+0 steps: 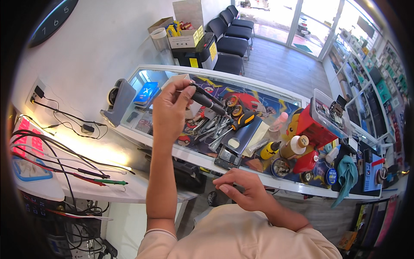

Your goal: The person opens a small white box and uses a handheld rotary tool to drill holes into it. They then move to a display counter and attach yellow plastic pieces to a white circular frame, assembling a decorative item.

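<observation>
A dark pen-shaped tool (208, 101) slants across the upper middle of the frame, its upper end pinched between the thumb and bent fingers of the left hand (172, 101). The tool reaches out to the right of that hand and downward, its lower end over a heap of metal hand tools (214, 130). The left forearm rises nearly straight from the lower edge, with the wrist bent so the back of the hand faces the camera.

The right hand (243, 187) is lower, near the frame's centre, before the person's torso; its fingers point left, loosely bent and slightly apart, beside the near edge of the counter.

The glass-topped counter (276, 94) crosses the middle of the frame, its white rim bending with the lens. On it lie a printed mat (264, 100), pliers with yellow and black handles (245, 119), a yellow bottle (270, 150) and, toward the right, a red box (314, 125) and a teal cloth (346, 175).

Cables (69, 166) trail over a white ledge at left. Dark chairs (230, 45) line the upper middle, a glass door (308, 30) stands upper right, and a round clock (54, 21) hangs upper left.
</observation>
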Motion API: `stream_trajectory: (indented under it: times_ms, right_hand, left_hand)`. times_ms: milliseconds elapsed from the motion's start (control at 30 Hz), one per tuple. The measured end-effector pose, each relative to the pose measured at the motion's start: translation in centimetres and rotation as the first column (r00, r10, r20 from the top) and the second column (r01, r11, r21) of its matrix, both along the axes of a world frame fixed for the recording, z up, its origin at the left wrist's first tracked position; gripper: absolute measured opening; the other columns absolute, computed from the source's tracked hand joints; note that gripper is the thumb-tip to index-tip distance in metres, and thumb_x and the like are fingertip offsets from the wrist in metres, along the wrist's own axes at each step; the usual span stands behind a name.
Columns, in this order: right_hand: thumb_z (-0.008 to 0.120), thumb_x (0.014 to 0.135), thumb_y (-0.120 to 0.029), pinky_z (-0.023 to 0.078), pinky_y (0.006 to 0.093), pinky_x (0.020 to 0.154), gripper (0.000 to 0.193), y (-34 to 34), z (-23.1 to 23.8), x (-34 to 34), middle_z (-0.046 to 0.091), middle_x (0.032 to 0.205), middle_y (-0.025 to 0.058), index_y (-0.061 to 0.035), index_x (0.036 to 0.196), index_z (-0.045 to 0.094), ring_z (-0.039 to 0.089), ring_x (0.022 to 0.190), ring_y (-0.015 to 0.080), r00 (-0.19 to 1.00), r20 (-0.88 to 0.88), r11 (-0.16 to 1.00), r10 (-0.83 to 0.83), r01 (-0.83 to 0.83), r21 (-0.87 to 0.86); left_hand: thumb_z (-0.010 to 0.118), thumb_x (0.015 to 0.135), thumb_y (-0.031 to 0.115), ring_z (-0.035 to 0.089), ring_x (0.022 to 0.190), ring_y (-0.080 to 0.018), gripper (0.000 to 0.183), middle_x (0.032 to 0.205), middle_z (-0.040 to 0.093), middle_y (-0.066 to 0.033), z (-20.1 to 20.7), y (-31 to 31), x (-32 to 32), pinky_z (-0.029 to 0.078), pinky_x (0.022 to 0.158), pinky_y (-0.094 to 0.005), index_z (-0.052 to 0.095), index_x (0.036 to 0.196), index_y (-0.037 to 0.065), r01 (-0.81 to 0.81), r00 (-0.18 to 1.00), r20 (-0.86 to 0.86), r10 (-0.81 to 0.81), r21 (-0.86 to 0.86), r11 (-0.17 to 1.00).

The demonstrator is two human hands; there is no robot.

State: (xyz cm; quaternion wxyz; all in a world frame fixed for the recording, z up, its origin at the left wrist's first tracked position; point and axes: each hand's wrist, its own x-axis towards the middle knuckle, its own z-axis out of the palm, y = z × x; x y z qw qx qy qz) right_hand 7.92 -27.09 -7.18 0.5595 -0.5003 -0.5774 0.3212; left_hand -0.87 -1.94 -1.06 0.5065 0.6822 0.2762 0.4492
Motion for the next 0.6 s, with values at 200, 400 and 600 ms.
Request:
stream_trajectory:
  times_ms: [200,400,600]
  right_hand:
    - [0.066,0.099,-0.005,0.055,0.0294,0.078,0.020,-0.4,-0.6,-0.6,0.070,0.098,0.0106,-0.0015,0.117,0.073,0.068,0.088,0.0186,0.997,-0.067,0.997,0.036,-0.040,-0.059]
    - [0.066,0.100,-0.007,0.055,0.0304,0.078,0.018,-0.9,-1.4,-0.3,0.070,0.099,0.0095,-0.0018,0.115,0.073,0.068,0.087,0.0176,0.998,-0.048,0.994,0.032,-0.036,-0.101]
    - [0.067,0.099,-0.007,0.055,0.0307,0.078,0.023,0.7,-1.9,0.3,0.069,0.104,0.0108,-0.0021,0.121,0.070,0.067,0.089,0.0182,0.999,-0.027,0.997,-0.035,0.033,-0.063]
  left_hand:
    - [0.069,0.102,0.017,0.065,0.084,-0.0086,0.024,0.099,0.070,-0.0033,-8.1,-2.5,2.8,0.053,0.079,-0.0240,0.068,0.118,-0.001,0.036,0.991,0.130,-0.006,-0.227,0.973]
    - [0.070,0.099,0.010,0.060,0.088,-0.0094,0.023,0.104,0.066,-0.0032,-10.0,-3.7,1.3,0.050,0.079,-0.0251,0.065,0.120,0.002,-0.015,0.978,-0.208,0.028,0.064,0.998]
    - [0.081,0.090,0.026,0.053,0.110,-0.0216,0.053,0.127,0.053,-0.0087,-10.3,-2.5,-0.8,0.045,0.094,-0.0366,0.057,0.133,0.005,-0.254,0.918,-0.221,0.328,0.305,0.918]
